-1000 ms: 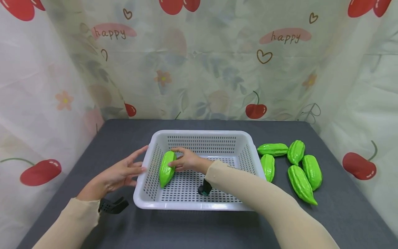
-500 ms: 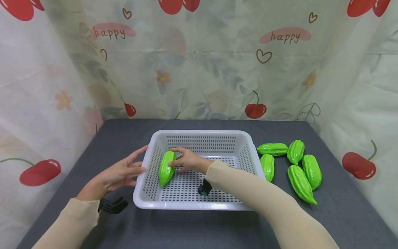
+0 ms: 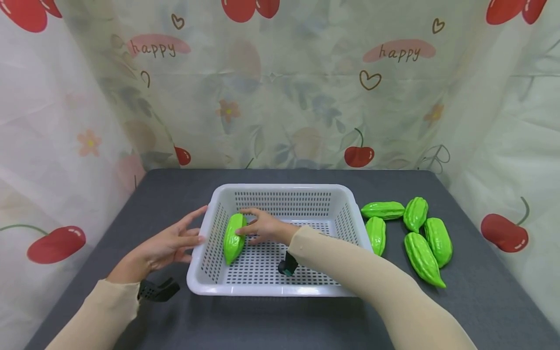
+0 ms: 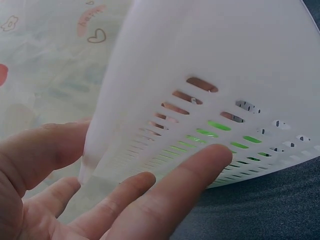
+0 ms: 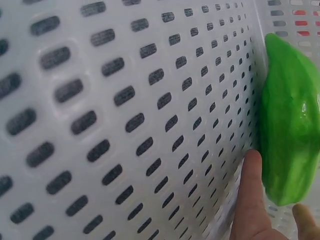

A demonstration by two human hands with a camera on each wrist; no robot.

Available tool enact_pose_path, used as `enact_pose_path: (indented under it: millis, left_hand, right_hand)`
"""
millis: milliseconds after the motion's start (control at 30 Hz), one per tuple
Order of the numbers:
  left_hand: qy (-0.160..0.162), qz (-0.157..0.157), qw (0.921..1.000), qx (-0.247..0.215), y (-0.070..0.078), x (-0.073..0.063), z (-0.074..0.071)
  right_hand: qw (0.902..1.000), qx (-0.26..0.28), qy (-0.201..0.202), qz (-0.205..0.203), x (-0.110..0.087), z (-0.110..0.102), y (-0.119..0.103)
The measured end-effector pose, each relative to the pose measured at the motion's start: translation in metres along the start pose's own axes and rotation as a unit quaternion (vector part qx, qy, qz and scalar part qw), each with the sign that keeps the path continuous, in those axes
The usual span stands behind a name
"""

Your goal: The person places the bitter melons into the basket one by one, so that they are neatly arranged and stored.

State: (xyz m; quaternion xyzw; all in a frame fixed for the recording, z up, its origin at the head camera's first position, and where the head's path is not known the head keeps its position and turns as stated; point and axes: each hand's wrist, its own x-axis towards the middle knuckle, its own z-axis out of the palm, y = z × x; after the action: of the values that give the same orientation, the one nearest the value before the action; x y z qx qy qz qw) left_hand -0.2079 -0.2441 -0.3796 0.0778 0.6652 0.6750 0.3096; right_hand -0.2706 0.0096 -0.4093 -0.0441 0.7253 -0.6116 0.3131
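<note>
A white perforated plastic basket (image 3: 280,290) stands on the dark table. Inside it, along the left wall, lies a bright green ridged bitter melon (image 3: 233,245), its tapered end toward the front. My right hand (image 3: 269,226) reaches in from the right and holds the melon near its far end, thumb and fingers spread about it. In the right wrist view one fingertip (image 5: 251,162) is down by the basket floor, close beside the melon (image 5: 292,120). At the basket's left rim rests my left hand (image 3: 168,243), fingers extended; the left wrist view shows fingertips (image 4: 217,155) at the slotted outer wall.
Several more green bitter melons (image 3: 423,257) lie on the table (image 3: 477,291) right of the basket, one of them (image 3: 376,233) right by its wall. A printed cloth (image 3: 280,97) encloses the back and sides. Each wrist wears a black camera strap (image 3: 157,290).
</note>
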Motion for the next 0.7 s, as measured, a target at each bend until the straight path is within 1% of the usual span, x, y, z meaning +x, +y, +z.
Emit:
enact_pose_path:
  millis: [167, 333, 500, 700]
  left_hand:
    - [0.001, -0.001, 1.0000, -0.002, 0.000, 0.000, -0.001]
    - [0.003, -0.003, 1.0000, -0.002, 0.000, 0.000, 0.000]
    - [0.005, -0.005, 1.0000, 0.001, 0.002, 0.000, 0.002]
    - [0.007, -0.004, 1.0000, 0.001, 0.004, -0.001, 0.003]
  right_hand:
    - [1.0000, -0.004, 0.000, 0.003, 0.001, -0.001, 0.001]
    - [0.9998, -0.010, -0.013, 0.009, -0.004, -0.004, -0.001]
    - [0.9992, -0.021, -0.032, 0.016, -0.016, -0.007, -0.008]
    - [0.9969, -0.042, -0.065, 0.017, -0.036, -0.015, -0.023]
